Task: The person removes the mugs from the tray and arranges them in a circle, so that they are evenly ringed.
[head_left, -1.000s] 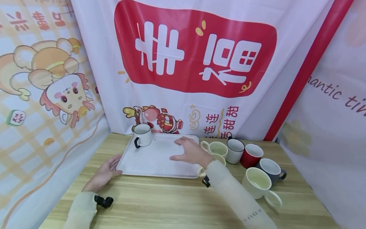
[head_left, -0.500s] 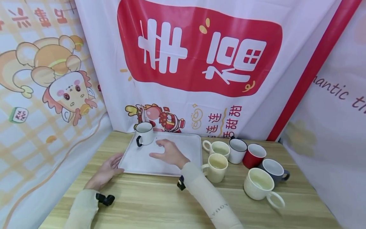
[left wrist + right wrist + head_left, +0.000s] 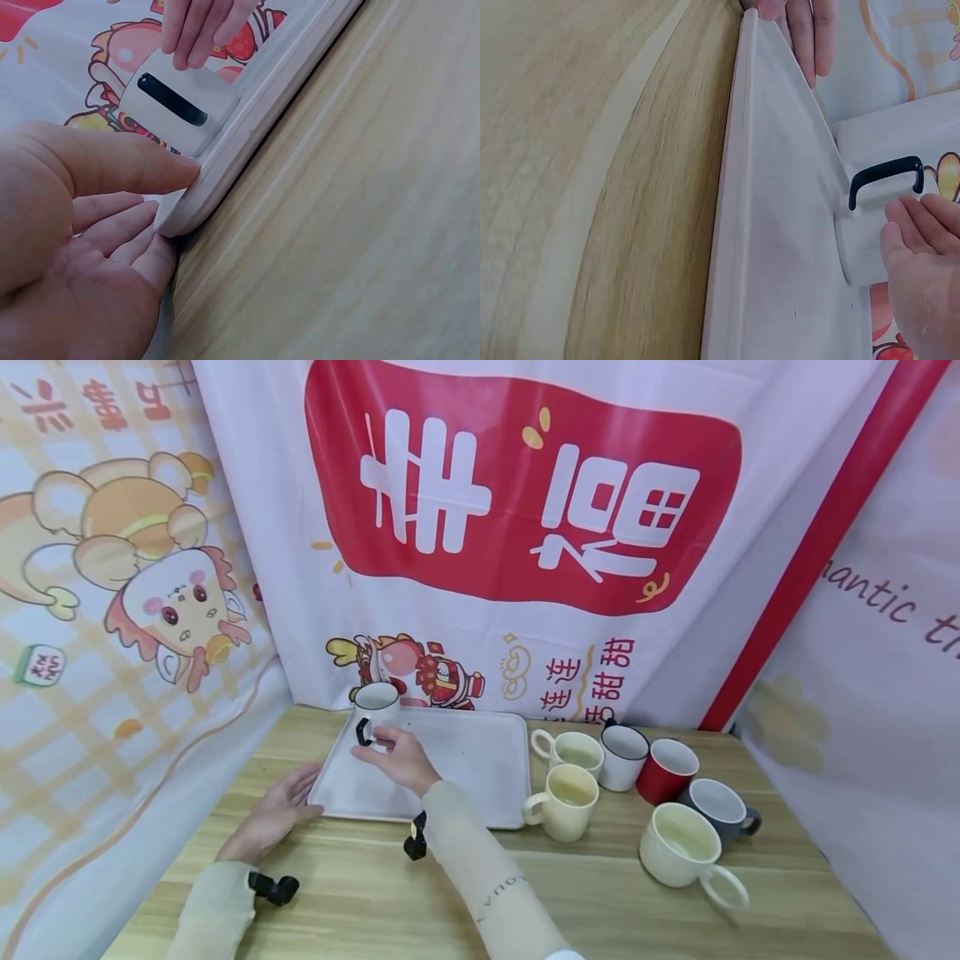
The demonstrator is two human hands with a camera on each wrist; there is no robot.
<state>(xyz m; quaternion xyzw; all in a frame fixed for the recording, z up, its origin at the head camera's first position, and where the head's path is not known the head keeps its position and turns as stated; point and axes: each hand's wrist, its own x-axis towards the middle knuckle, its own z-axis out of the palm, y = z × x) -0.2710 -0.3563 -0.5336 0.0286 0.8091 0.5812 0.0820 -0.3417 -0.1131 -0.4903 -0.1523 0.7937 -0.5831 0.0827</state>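
A white mug point(image 3: 377, 703) with a dark rim and black handle point(image 3: 363, 732) stands upright at the far left corner of the white tray point(image 3: 450, 768). My right hand point(image 3: 401, 760) is beside the mug's near side, its fingers close to the handle with the thumb apart. In the right wrist view, the fingers point(image 3: 922, 225) lie by the mug point(image 3: 870, 240) below its handle; whether they touch it I cannot tell. My left hand point(image 3: 279, 810) rests at the tray's near left corner. The left wrist view has its thumb point(image 3: 176, 171) on the rim and straight fingers along the side.
Right of the tray stand two cream mugs point(image 3: 572, 806), a white black-rimmed mug point(image 3: 622, 764), a red mug point(image 3: 663, 777), a grey mug point(image 3: 723, 806) and a larger cream mug point(image 3: 675, 852). A printed curtain point(image 3: 465, 635) hangs behind the wooden table point(image 3: 360, 893).
My right hand has moved left across the tray, from its right side to the white mug. The left hand has stayed at the tray's corner.
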